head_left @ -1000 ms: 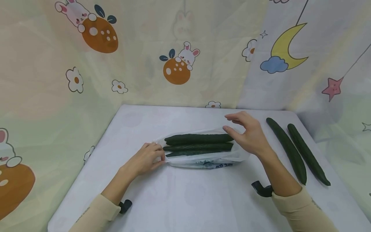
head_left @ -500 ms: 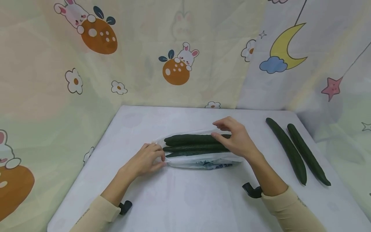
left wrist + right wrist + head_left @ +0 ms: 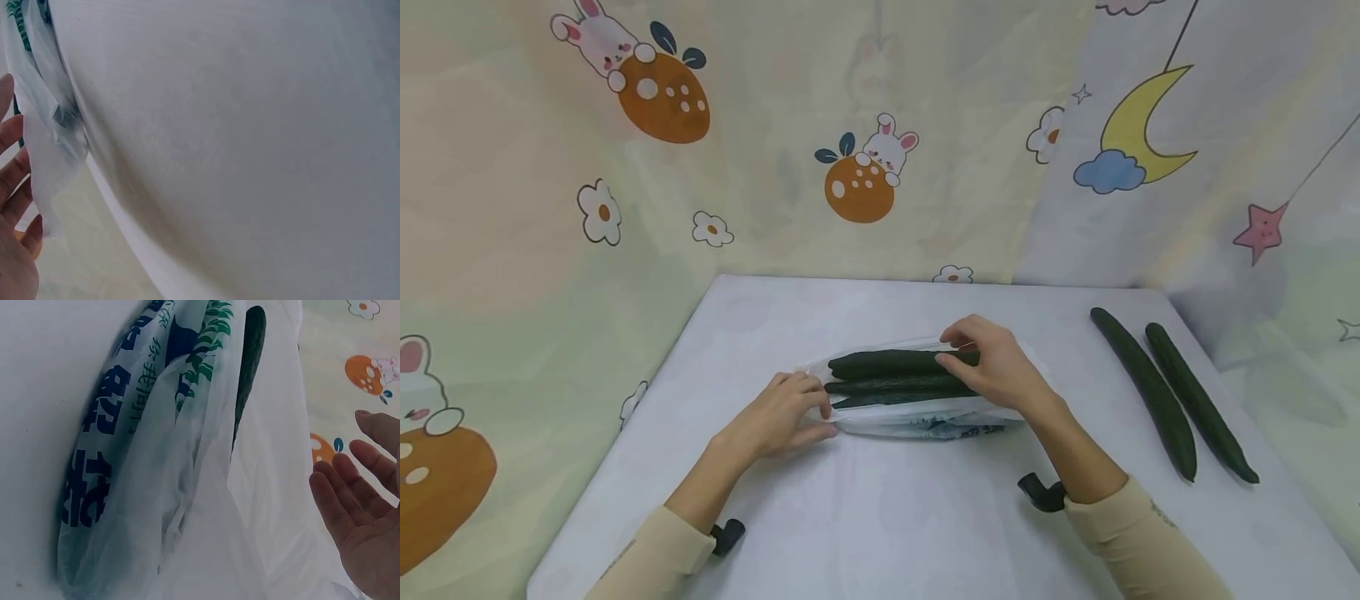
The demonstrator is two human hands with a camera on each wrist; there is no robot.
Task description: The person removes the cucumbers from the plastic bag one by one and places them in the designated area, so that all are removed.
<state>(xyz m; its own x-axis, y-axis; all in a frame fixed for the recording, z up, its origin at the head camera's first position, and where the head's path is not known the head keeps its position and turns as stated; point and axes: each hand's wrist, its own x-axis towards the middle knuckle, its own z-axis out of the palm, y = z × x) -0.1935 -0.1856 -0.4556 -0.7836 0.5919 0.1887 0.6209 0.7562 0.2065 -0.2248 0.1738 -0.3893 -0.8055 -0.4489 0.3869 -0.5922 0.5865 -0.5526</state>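
Three dark green cucumbers (image 3: 887, 364) lie side by side in a thin white plastic bag (image 3: 917, 427) with green and blue print, at the middle of the table. My left hand (image 3: 778, 417) is at the bag's left end, its fingers spread and the tips against the film (image 3: 53, 144); the thumb stands apart. Over the right end of the cucumbers is my right hand (image 3: 996, 367), fingers bent and thumb apart, with nothing between them. In the right wrist view, the right hand (image 3: 369, 506) is beside the bag (image 3: 206, 506), and one cucumber (image 3: 250, 362) shows at its mouth.
Two more cucumbers, a longer one (image 3: 1142, 392) and a slimmer one (image 3: 1198, 400), lie aslant on the right of the white table (image 3: 880, 517). A cloth with printed rabbits and a moon (image 3: 1150, 125) hangs behind the table.
My right hand has moved left and a little toward me, from the bag's right end to over the cucumbers. The left hand has stayed at the bag's left end.
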